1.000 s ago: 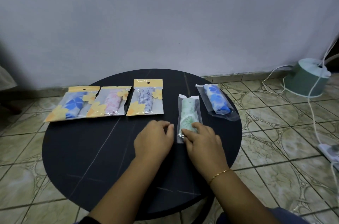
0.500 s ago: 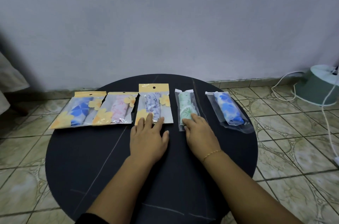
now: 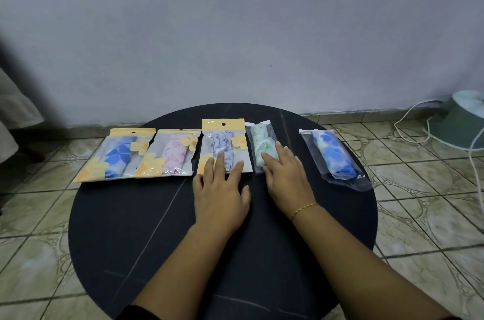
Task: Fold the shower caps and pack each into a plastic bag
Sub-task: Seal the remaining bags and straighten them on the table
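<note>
Near edge of the round dark bench (image 3: pixel 131 241): bare; only the two forearms are carried across it.

Mid-bench: left hand (image 3: pixel 220 196) is laid flat, fingers spread, nothing gripped; its fingertips are rested on the near end of the purple-print pack (image 3: pixel 224 148). Right hand (image 3: pixel 284 175) is likewise flat and released, with fingertips pressed on the near half of the green cap bag (image 3: pixel 262 145). A thin bracelet (image 3: pixel 303 209) is worn at the right wrist.

Far half of bench: a row of five bagged caps is seen. From the left edge: blue-flower pack (image 3: pixel 117 156), pink-print pack (image 3: pixel 171 154), then the purple-print pack, all three with yellow header cards. The green cap bag lies just beside the purple one, plain clear plastic, no header. The blue cap bag (image 3: pixel 334 156) is set well apart, toward the right edge, and tilted.

Step judged in hand: the green bag is being aligned into the row. All visible caps appear bagged; the task is judged near complete.

Technique: light, even fingertip pressure is to be kept so the slick plastic slides without the folded cap bunching inside. The neighbouring pack is to be steadied, not displaced. The blue cap bag is probably to be squared up next.
</note>
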Action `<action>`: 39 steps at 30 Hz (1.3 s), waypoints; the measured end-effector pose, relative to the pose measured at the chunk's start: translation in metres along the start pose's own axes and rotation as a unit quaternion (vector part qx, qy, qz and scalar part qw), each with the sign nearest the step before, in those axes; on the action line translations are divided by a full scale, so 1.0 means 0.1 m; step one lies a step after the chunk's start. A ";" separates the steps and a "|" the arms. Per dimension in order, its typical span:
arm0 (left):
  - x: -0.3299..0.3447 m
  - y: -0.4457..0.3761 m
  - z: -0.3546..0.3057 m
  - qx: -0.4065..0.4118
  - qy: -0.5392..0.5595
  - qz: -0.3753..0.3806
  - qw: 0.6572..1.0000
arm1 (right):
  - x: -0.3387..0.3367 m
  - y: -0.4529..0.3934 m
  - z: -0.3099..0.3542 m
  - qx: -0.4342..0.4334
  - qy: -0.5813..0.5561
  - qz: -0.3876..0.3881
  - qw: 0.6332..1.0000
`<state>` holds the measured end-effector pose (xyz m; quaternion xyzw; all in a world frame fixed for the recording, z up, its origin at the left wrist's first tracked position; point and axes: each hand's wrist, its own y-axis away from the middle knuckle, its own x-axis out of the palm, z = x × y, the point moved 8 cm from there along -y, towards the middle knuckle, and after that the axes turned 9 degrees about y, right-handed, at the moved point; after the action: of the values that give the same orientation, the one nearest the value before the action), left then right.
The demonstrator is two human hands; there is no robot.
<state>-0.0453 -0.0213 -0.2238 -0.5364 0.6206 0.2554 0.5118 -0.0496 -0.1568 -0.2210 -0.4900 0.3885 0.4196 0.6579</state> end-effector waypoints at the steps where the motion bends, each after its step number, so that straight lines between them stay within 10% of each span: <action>1: 0.02 0.01 -0.02 0.005 -0.005 0.000 1.000 | -0.04 0.03 -0.01 -0.002 -0.012 -0.021 1.000; 11: 0.17 0.28 -0.74 0.153 -0.014 -0.046 0.987 | -0.73 0.48 -0.52 0.063 -0.005 -0.214 0.975; 22: 0.61 0.27 -1.61 0.233 -0.016 0.084 0.969 | -0.32 0.91 -1.13 0.177 0.056 0.089 0.979; 39: 0.35 0.79 -1.33 0.315 0.110 0.069 0.940 | -0.76 1.61 -0.57 0.128 0.096 -0.096 0.982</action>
<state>-0.1627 -0.1274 -0.2278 -0.3285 0.7571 0.0206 0.5643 -0.2315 -0.1987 -0.2144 -0.4746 0.4517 0.2523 0.7121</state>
